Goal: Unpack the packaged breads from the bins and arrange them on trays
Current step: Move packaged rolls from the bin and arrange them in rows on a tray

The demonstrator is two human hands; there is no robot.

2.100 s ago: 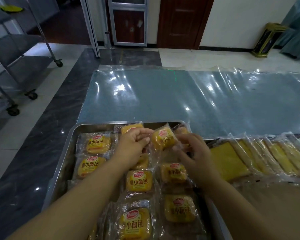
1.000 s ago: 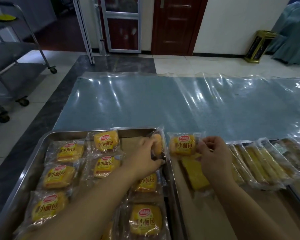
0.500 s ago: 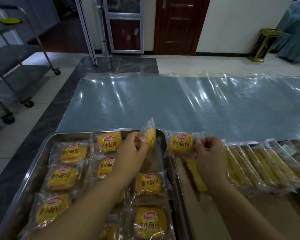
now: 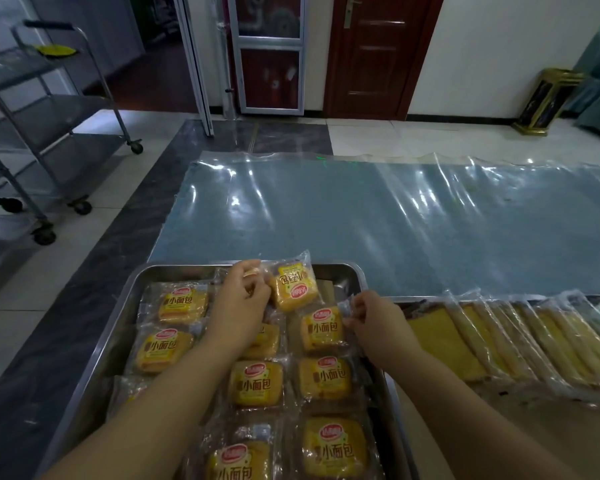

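Note:
A steel tray (image 4: 340, 271) in front of me holds several yellow packaged small breads in clear wrappers. My left hand (image 4: 239, 299) pinches the wrapper of one bread pack (image 4: 293, 287), turned upside down, over the tray's far right corner. My right hand (image 4: 371, 317) pinches the wrapper edge of another bread pack (image 4: 321, 329) that lies just below it in the right column. To the right, a second tray (image 4: 409, 301) carries a row of flat yellow cake slices (image 4: 499, 337) in clear bags, overlapping one another.
Both trays rest on a blue-grey table (image 4: 361, 216) covered with a shiny clear plastic sheet. A wheeled metal rack (image 4: 45, 133) stands on the floor at left. Doors (image 4: 371, 53) and a gold bin (image 4: 548, 98) lie at the far wall.
My right hand has brought its bread pack from over the right tray into the left tray's right column. My left hand has turned its pack flat, label upside down, at the far right corner.

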